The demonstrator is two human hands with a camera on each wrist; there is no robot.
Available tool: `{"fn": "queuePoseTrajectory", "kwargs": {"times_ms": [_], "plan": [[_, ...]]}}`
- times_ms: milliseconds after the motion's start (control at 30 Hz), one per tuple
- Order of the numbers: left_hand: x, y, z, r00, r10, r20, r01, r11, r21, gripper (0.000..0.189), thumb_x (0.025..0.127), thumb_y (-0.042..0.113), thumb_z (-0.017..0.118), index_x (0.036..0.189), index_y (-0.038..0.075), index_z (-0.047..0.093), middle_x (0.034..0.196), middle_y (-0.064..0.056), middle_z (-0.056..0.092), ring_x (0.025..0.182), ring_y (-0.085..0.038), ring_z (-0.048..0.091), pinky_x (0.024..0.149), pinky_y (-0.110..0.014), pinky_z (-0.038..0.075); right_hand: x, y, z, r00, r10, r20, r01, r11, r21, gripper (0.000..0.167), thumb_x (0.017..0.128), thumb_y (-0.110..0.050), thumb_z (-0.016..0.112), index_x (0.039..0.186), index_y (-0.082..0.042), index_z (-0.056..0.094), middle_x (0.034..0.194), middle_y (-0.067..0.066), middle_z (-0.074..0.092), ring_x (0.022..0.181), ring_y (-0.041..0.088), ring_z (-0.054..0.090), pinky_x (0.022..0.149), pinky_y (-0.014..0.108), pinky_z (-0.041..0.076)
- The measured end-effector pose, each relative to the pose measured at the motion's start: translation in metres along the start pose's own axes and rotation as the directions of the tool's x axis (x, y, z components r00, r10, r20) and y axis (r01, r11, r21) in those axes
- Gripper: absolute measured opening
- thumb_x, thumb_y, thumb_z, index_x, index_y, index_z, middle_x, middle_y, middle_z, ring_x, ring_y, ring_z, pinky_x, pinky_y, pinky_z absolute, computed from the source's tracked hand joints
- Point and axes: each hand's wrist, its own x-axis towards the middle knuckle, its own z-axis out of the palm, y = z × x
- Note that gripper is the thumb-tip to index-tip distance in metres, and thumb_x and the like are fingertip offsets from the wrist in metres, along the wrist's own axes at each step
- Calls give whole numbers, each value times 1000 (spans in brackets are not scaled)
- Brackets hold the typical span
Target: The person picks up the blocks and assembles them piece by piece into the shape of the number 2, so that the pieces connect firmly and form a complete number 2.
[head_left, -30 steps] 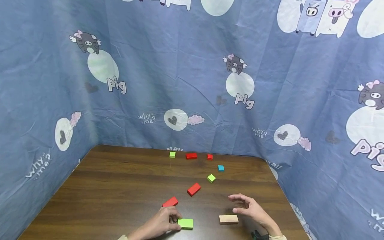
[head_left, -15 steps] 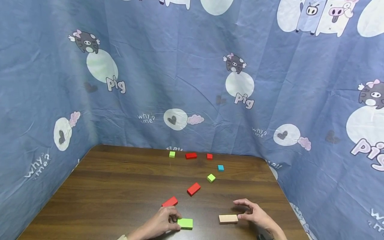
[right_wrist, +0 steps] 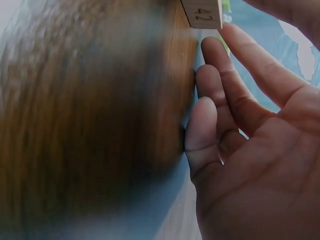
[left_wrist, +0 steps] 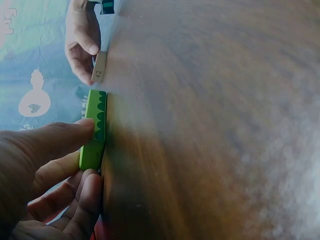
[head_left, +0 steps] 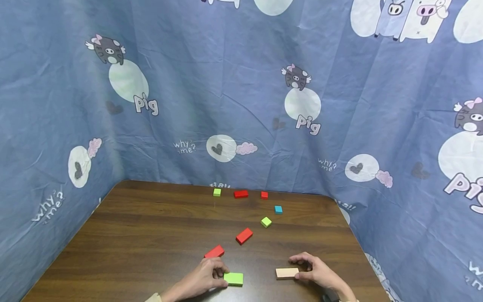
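A green block (head_left: 233, 279) lies flat near the table's front edge. My left hand (head_left: 222, 277) pinches its left end; the left wrist view shows the thumb (left_wrist: 60, 137) on one side of the green block (left_wrist: 93, 132) and curled fingers on the other. To the right lies a beige block (head_left: 286, 272), marked 42 on its end (right_wrist: 202, 12). My right hand (head_left: 299, 270) holds its right end between thumb and fingertips. Both blocks rest on the wooden table (head_left: 151, 239).
Two red blocks (head_left: 214, 251) (head_left: 244, 235) lie just beyond my left hand. Farther back are a small green block (head_left: 266, 222), a cyan one (head_left: 278, 209), and a row of green (head_left: 216, 192), red (head_left: 240, 193) and red (head_left: 264, 194). A blue printed curtain (head_left: 241, 105) walls the table.
My right hand came down from above the table and closed on the beige block's right end. The left hand stayed on the green block.
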Motion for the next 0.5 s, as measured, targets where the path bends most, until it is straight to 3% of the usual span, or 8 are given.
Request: {"fn": "queuePoseTrajectory", "kwargs": {"times_ms": [300, 500], "plan": [[-1, -2, 1, 1000, 23, -5, -23, 1000, 6, 23, 75, 22, 81, 92, 10, 72, 79, 8, 62, 71, 3, 55, 63, -17, 47, 1, -5, 3, 996, -87, 31, 86, 996, 31, 35, 84, -12, 72, 116, -1, 63, 108, 20, 65, 87, 22, 54, 74, 26, 43], [0, -1, 1, 1000, 21, -7, -21, 1000, 9, 23, 76, 22, 81, 93, 9, 72, 80, 9, 61, 71, 3, 54, 63, -17, 46, 1, -3, 4, 998, -53, 42, 49, 996, 79, 26, 84, -10, 71, 108, -2, 66, 98, 21, 64, 79, 7, 52, 61, 22, 46]]}}
